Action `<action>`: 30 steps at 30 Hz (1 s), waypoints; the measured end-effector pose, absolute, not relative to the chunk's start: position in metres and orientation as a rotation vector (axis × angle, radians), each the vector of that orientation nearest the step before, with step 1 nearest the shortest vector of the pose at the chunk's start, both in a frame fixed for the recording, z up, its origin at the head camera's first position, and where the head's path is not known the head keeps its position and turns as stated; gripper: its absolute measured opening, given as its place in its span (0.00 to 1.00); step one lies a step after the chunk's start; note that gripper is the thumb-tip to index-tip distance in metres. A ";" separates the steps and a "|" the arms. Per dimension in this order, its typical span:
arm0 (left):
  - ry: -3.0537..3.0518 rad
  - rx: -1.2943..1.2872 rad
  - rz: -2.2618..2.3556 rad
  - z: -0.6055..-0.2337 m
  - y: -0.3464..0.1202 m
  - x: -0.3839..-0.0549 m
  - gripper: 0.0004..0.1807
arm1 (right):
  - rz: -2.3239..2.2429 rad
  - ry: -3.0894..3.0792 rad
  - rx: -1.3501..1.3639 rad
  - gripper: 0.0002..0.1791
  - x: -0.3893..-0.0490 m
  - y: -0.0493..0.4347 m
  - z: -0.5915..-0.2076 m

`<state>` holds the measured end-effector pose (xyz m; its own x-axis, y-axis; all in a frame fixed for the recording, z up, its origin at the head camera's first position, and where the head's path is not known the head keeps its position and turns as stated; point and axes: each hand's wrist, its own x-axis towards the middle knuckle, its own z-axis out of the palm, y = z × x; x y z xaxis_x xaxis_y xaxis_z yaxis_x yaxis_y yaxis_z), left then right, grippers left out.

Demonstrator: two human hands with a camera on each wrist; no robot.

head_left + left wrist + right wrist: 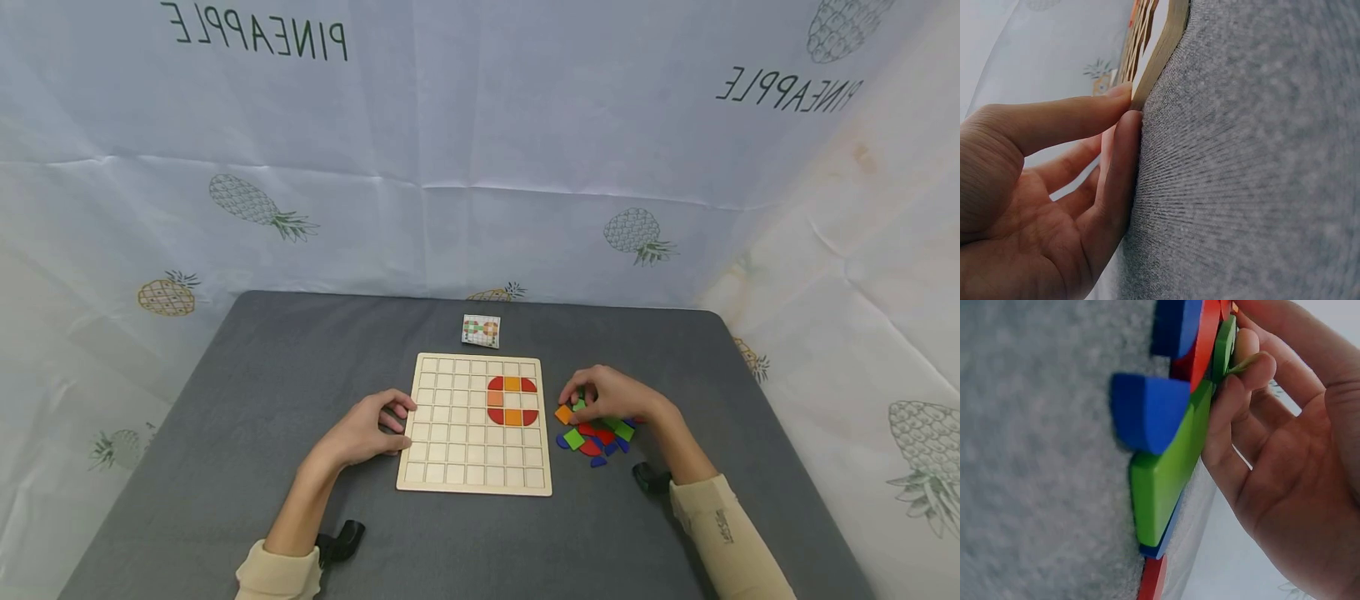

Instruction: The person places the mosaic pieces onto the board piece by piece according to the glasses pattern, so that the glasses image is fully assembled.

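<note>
A pale wooden grid board (450, 454) lies on the grey table, with red and orange pieces set in a C-shaped ring (513, 417) at its right. My left hand (371, 429) touches the board's left edge with thumb and fingertips; the thumb (1097, 111) lies against that edge in the left wrist view. Over the loose pile of coloured pieces (606, 437) is my right hand (611, 392), fingers bent down. Its fingertips touch a green piece (1225, 350), and an orange square (564, 414) sits by the thumb. I cannot tell whether they pinch a piece.
A small printed pattern card (481, 331) lies behind the board. Black wrist straps (341, 542) show below the hands. White cloth with pineapple prints (450, 233) hangs behind the table and at its sides. Several blue pieces (1150, 412) lie under and beside my right hand.
</note>
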<state>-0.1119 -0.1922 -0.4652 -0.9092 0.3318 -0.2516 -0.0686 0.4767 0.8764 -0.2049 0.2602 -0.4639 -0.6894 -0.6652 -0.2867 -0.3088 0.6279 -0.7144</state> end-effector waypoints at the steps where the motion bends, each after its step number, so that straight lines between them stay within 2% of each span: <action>1: 2.344 0.219 1.407 -0.465 -0.192 -0.112 0.26 | -0.879 2.304 -0.766 0.14 -0.206 0.260 -0.464; 30: 2.346 0.220 1.404 -0.464 -0.192 -0.113 0.26 | -0.858 2.345 -0.786 0.13 -0.206 0.254 -0.463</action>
<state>-0.1128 -0.1921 -0.4640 -0.9094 0.3301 -0.2530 -0.0669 0.4843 0.8723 -0.2056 0.2537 -0.4626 -0.6978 -0.6657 -0.2643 -0.3378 0.6312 -0.6982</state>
